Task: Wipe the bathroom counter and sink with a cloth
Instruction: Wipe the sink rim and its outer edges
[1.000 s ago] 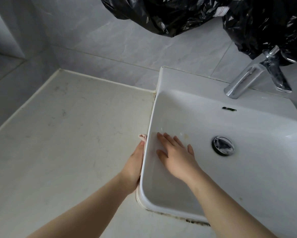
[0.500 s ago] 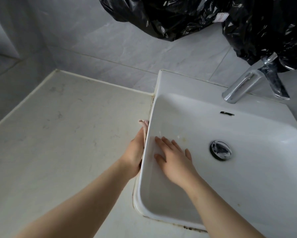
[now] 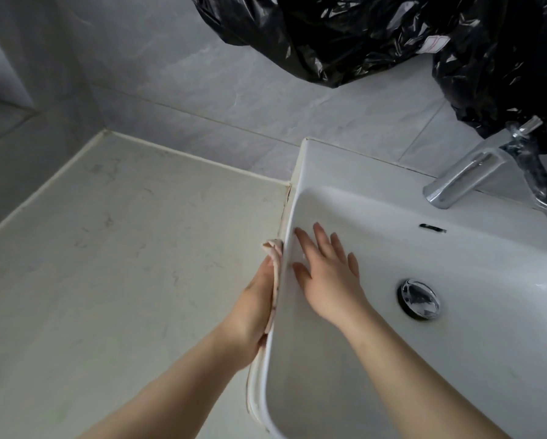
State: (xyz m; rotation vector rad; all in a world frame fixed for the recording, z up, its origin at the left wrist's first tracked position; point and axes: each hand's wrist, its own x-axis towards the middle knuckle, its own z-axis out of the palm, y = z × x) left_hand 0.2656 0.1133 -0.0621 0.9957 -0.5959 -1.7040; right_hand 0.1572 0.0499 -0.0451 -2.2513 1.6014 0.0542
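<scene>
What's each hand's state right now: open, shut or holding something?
Left hand: open, straight fingers pressing a pinkish cloth against the sink's outer side.
Right hand: open, fingers spread flat on the sink's inner wall, holding nothing.

Pale cloth (image 3: 274, 252) pressed against white sink (image 3: 345, 172), outer left wall.

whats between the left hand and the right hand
In the head view, a pinkish cloth and the sink's left wall: the left hand presses the cloth on the wall's outside, the right hand lies flat inside.
</scene>
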